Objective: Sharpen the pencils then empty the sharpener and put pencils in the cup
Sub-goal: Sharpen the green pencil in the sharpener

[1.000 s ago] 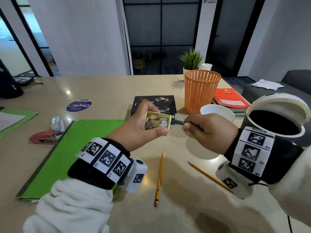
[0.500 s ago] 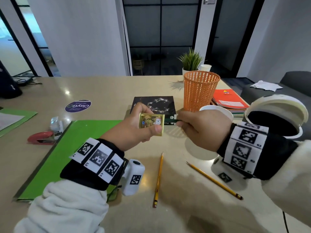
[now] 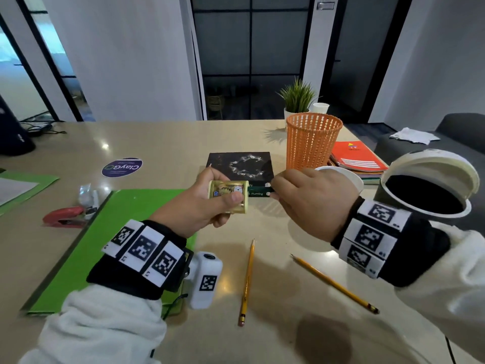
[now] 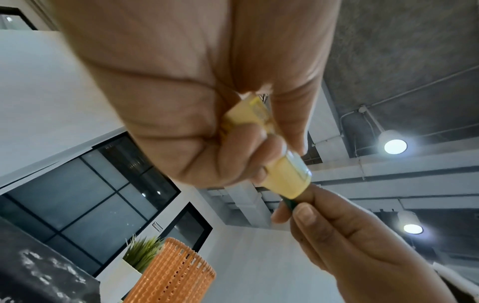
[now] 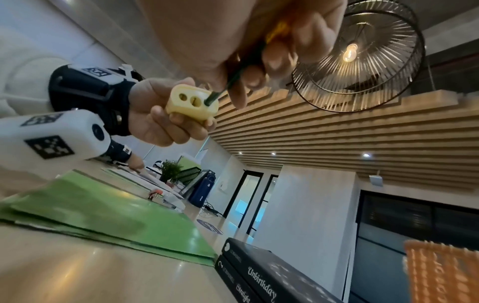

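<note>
The left hand (image 3: 199, 206) grips the sharpener (image 3: 228, 196), thumb across its pictured front and fingers curled behind; both are raised above the table (image 3: 262, 337). The right hand (image 3: 312, 203) pinches a green pencil (image 3: 258, 192) between thumb and fingertips, the pencil's end seated in one of the openings in the sharpener's end face. From the right wrist, that face shows two round holes beside the pencil (image 5: 233, 82), with the left hand's fingers (image 5: 166, 119) wrapped under the sharpener (image 5: 190, 104). From the left wrist, the sharpener (image 4: 282, 174) protrudes from the closed left hand (image 4: 197, 102), and the right hand (image 4: 350, 242) holds the pencil (image 4: 290, 203) just beyond it.

Two yellow pencils lie on the table below the hands: one (image 3: 247, 281) between the wrists, tip pointing away from the person; the other (image 3: 334, 283) under the right wrist, lying diagonally. A white cup (image 3: 353, 177) stands just behind the right hand, an orange mesh basket (image 3: 312, 143) behind that. A bin (image 3: 425, 190) with its lid open stands right of the right wrist. A black book (image 3: 241, 166) lies beyond the hands; a green folder (image 3: 112, 232) lies under the left forearm, with a red stapler (image 3: 64, 216) to its left.
</note>
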Available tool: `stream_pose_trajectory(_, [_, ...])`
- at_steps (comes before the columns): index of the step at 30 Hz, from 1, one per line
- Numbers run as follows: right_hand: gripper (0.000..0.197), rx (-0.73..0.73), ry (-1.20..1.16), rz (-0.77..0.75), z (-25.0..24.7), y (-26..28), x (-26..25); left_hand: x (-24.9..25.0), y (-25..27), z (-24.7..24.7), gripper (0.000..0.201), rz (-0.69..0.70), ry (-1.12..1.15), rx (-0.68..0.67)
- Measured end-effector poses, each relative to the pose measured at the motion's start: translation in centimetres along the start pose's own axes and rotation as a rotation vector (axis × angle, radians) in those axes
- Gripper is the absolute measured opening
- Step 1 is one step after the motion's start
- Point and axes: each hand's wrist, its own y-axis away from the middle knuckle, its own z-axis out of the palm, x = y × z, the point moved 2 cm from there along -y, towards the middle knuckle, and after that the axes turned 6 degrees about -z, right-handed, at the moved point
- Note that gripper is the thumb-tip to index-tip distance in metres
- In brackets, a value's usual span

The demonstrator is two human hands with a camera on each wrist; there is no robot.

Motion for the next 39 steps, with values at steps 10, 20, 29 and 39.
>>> stream_pose_trajectory(10, [0.027, -0.027, -0.308, 0.132, -0.4, 0.8, -0.1, 0.5, 1.1, 0.4, 0.048, 0.067, -0.359, -0.027])
stream_pose_trajectory(20, [0.035, -0.375, -0.661, 0.29, 1.7, 1.4, 0.3, -0.6, 0.9, 0.3, 0.037, 0.183, -0.434, -0.045])
stream_pose_trajectory(29, [0.033, -0.38, -0.75, 0.39, 2.0, 2.8, 1.6, -0.7, 0.8, -2.2, 0.038, 0.169, -0.282, 0.062])
stream_pose_trajectory(39, [0.025, -0.249, -0.664, 0.327, 2.0, 3.3, 1.0, -1.0, 0.7, -2.7, 0.046, 0.15, -0.132, 0.048])
